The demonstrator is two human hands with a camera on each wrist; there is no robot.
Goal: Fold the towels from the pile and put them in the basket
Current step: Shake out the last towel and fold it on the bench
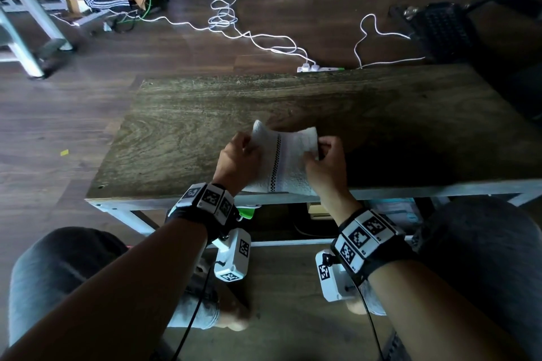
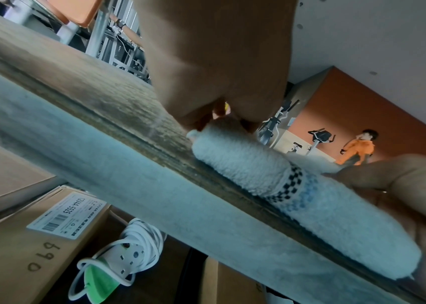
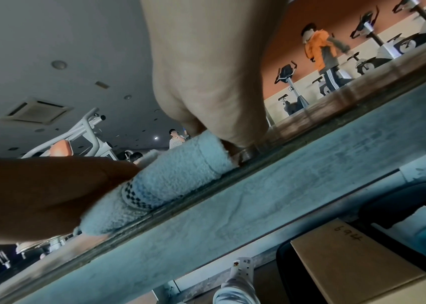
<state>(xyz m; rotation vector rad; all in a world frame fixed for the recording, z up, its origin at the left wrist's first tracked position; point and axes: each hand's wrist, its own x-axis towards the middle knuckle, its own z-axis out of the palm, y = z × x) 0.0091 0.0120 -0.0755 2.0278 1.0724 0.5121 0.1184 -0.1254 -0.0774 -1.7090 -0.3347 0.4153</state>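
A white towel (image 1: 289,161) with a dark checkered stripe lies folded at the near edge of the wooden table (image 1: 187,132). My left hand (image 1: 239,155) pinches its far left corner and my right hand (image 1: 322,155) pinches its far right corner, both corners lifted off the table. From the left wrist view the towel (image 2: 245,162) is a thick folded roll on the table edge, with the left hand (image 2: 216,115) above it. The right wrist view shows the towel (image 3: 180,174) under the right hand (image 3: 214,131). No pile or basket shows on the table.
White cables and a power strip (image 1: 319,68) lie on the floor beyond the table. A black mesh object (image 1: 440,29) stands at the far right. Cardboard boxes (image 2: 22,242) and a coiled extension lead (image 2: 118,248) sit under the table. My knees flank the near edge.
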